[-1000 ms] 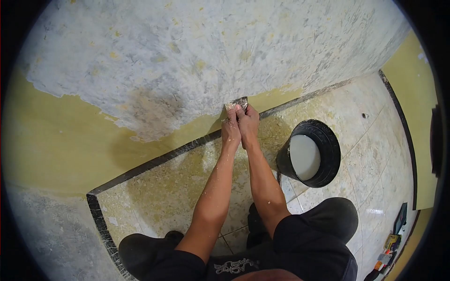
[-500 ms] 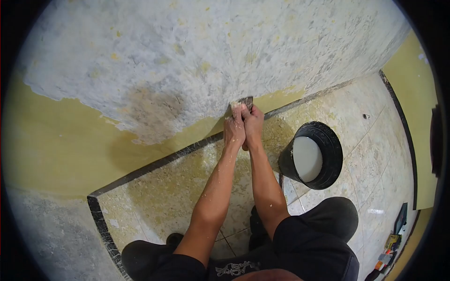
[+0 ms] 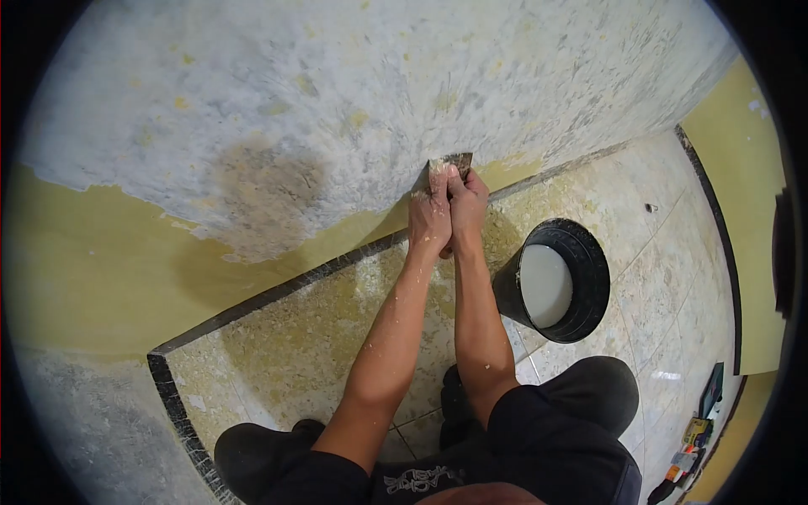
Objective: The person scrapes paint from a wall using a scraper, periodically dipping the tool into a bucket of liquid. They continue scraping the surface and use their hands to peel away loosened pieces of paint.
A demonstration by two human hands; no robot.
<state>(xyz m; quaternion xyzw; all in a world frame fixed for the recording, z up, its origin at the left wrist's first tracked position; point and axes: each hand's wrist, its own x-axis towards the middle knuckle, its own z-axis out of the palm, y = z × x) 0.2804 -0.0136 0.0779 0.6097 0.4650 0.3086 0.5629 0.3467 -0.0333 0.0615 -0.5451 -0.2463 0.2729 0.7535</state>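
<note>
Both my hands grip one scraper point(image 3: 459, 160), whose flat, crusted blade touches the wall point(image 3: 379, 93) just above the remaining yellow paint. My left hand point(image 3: 431, 210) is closed round it on the left side. Pressed against it from the right, my right hand point(image 3: 468, 202) is closed on the same tool. Most of the handle is hidden by my fingers. Pale flakes stick to both hands and forearms. The wall is scraped to a patchy white and grey, with a brown patch left of my hands and yellow paint point(image 3: 101, 261) lower down.
A black bucket point(image 3: 592, 290) holding whitish liquid stands on the tiled floor right of my forearms. Flakes cover the floor point(image 3: 311, 337) along the dark skirting point(image 3: 278, 292). Several tools lie at the lower right, among them a brush point(image 3: 665, 488). My knees flank my arms.
Both hands and the scraper have moved up the wall and slightly right. The camera view has shifted a little. My hold on the tool looks the same.
</note>
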